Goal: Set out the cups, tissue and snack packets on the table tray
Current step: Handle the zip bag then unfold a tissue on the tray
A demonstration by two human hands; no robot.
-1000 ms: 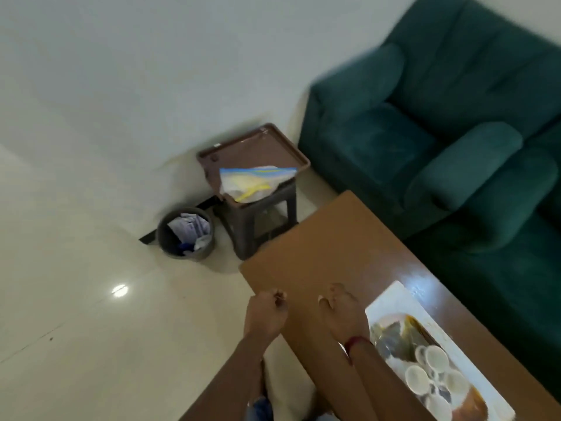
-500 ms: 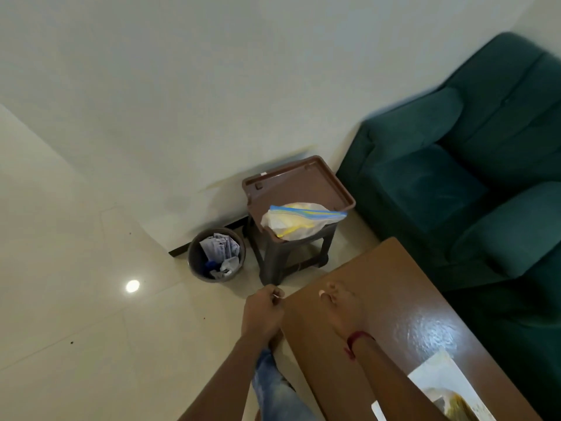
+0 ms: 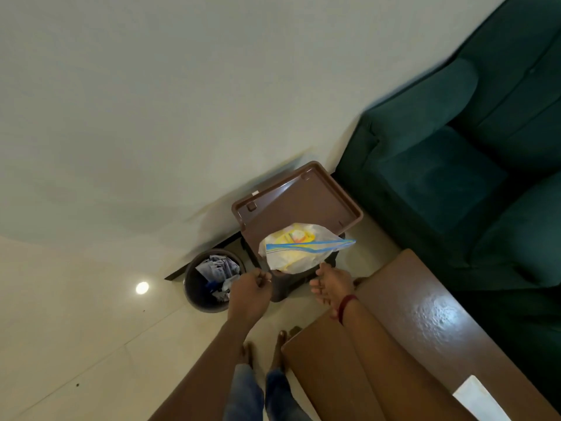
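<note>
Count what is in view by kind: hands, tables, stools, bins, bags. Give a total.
Hands: 2 (left hand, right hand)
Tables: 1
Stools: 1
Bins: 1
Bags: 1
Total: 6

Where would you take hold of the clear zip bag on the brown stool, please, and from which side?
I'd pinch the bag at its soft lower part, which droops over the near edge of the stool, coming from the front, where the open right hand is. The blue zip strip sticking out sideways looks like a stiffer alternative.
</note>
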